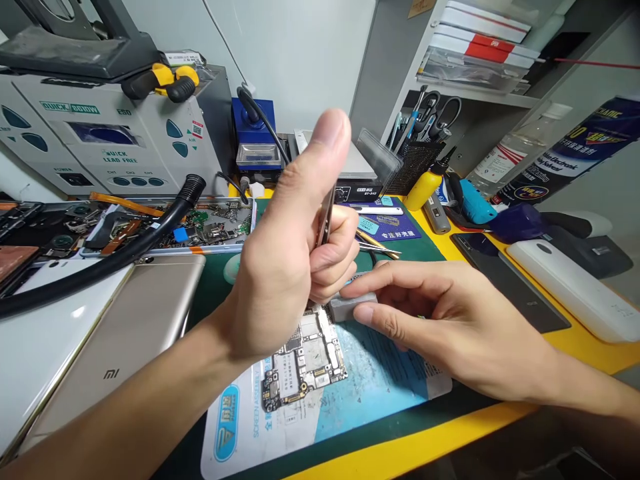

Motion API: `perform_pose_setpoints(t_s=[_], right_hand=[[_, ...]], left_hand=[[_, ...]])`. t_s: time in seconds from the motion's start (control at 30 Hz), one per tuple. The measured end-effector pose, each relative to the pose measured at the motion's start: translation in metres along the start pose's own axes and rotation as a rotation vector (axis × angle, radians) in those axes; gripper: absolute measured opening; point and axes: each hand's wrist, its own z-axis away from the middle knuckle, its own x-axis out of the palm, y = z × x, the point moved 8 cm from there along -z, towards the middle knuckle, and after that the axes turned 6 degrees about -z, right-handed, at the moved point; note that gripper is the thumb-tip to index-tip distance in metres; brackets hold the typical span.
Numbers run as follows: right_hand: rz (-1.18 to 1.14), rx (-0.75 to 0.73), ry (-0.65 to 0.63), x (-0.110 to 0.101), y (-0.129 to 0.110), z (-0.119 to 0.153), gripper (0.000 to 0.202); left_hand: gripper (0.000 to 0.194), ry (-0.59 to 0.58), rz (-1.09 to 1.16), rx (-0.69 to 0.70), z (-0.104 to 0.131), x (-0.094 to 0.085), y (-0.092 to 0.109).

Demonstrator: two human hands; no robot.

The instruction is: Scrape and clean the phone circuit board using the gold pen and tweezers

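My left hand is raised over the mat with its thumb up and its fingers curled round a thin dark metal tool, mostly hidden in the fist. Thumb and fingertips of my right hand pinch a small grey block at the upper right edge of a phone circuit board. The board lies on a blue and white printed mat, partly covered by my left hand.
At the left are a soldering station, a black hose, opened phone parts and a gold phone. Behind stands a mesh tool holder. A yellow bottle, a spray can and a dark phone are at the right.
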Motion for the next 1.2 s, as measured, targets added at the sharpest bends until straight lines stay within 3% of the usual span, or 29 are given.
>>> perform_pose_setpoints(t_s=[0.33, 0.5, 0.73, 1.2], right_hand=[[0.002, 0.020, -0.012, -0.0042, 0.0040, -0.0005, 0.014], [-0.033, -0.037, 0.000, -0.0015, 0.0027, 0.0003, 0.017], [-0.081, 0.016, -0.002, 0.0009, 0.0077, 0.0005, 0.020], [-0.032, 0.022, 0.003, 0.0014, 0.0066, -0.0008, 0.019]], left_hand=[[0.081, -0.012, 0.023, -0.042, -0.0004, 0.0037, -0.0046], [0.075, -0.004, 0.029, -0.027, -0.0021, 0.0009, -0.0038], [0.083, -0.020, 0.053, -0.053, -0.0023, 0.0014, -0.0071], [0.076, -0.013, 0.014, -0.050, -0.0030, 0.0026, -0.0055]])
